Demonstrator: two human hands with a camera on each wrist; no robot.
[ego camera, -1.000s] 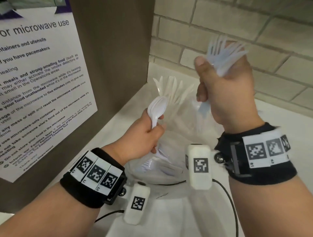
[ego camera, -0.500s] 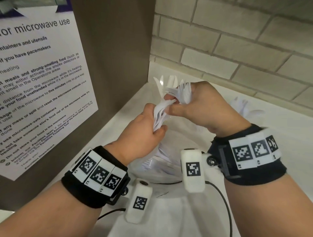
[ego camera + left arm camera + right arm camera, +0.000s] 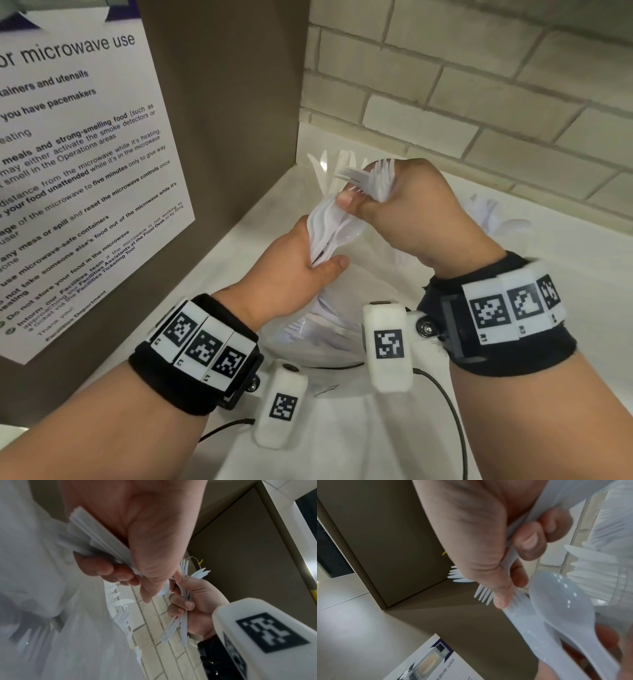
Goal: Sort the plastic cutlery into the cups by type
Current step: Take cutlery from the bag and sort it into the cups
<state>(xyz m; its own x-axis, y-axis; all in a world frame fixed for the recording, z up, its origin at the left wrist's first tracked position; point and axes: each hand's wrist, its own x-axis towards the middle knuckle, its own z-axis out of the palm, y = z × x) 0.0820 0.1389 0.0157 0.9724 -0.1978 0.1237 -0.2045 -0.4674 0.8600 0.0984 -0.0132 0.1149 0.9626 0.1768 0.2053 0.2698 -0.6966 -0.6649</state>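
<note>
1. Your left hand [image 3: 291, 270] is closed around a bunch of white plastic spoons [image 3: 325, 228], with the bowls fanning up and to the right above a clear plastic bag [image 3: 329, 339] of cutlery on the white surface [image 3: 342, 428].
2. Your right hand [image 3: 421, 212] is closed around a bundle of forks [image 3: 373, 178], tines pointing left and far; its thumb and forefinger also pinch the top of the spoon bunch, so both hands meet there.
3. A clear cup of knives [image 3: 329, 164] stands far behind the hands near the corner, and more cutlery [image 3: 496, 219] lies to the right by the brick wall [image 3: 479, 85].
4. The left wrist view shows the spoon handles [image 3: 96, 538] sticking out below your fist, and the fork handles [image 3: 178, 626] hanging under your right hand [image 3: 193, 604], which the head view hides.
5. The right wrist view shows a spoon bowl [image 3: 559, 599] close up, just beside the fork tines [image 3: 483, 596].
6. A second ago your right hand was raised high and apart with the forks; since then it has come down to the spoons.
</note>
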